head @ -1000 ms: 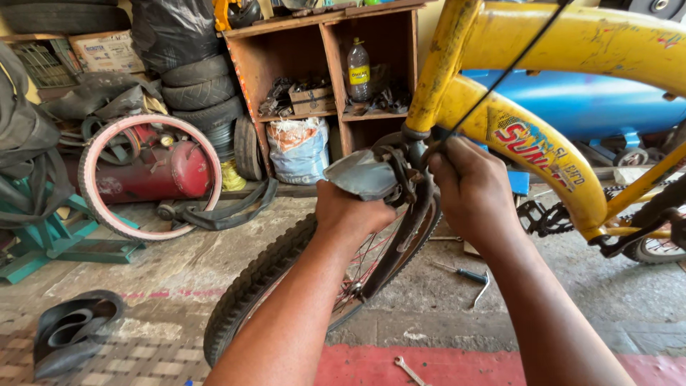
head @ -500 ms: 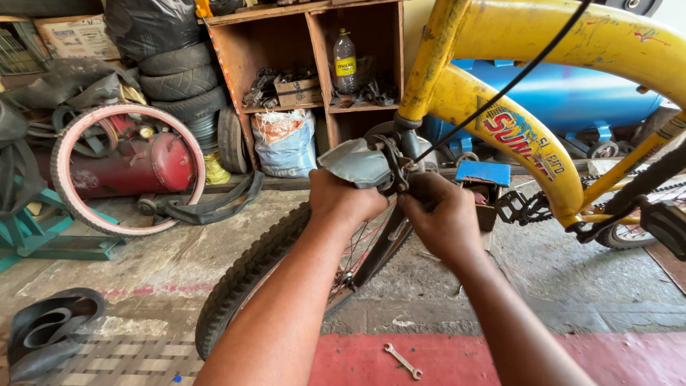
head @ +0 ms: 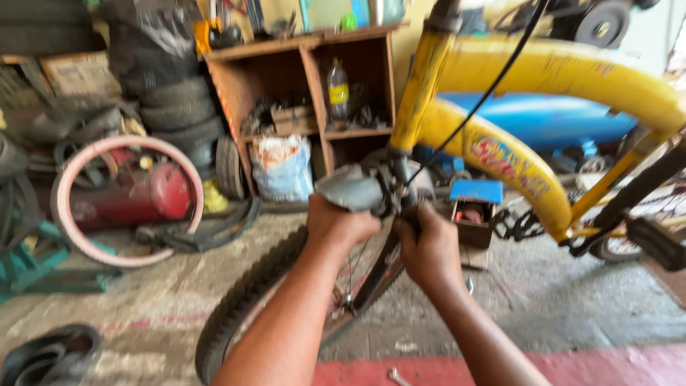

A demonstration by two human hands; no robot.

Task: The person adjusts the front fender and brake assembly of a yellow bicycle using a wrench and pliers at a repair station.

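Note:
A yellow bicycle frame (head: 543, 86) stands in front of me, its black front tyre (head: 243, 304) running down to the floor. My left hand (head: 339, 225) is closed on the grey mudguard (head: 350, 187) at the top of the fork. My right hand (head: 429, 246) grips the front brake assembly (head: 396, 187) just below the head tube, fingers curled around it. A black brake cable (head: 475, 111) runs up from there across the frame. What the right fingers pinch is hidden and blurred.
A wooden shelf (head: 307, 93) with a bottle and parts stands behind. Stacked tyres (head: 168, 107), a pink rim (head: 128, 200) and a red tank (head: 153, 193) lie left. A small blue-topped box (head: 475, 204) sits by the pedal (head: 654, 239). A wrench (head: 396, 375) lies on the red floor strip.
My view has shifted up and right. Both hands stay at the fork top; the right hand has slid lower under the brake.

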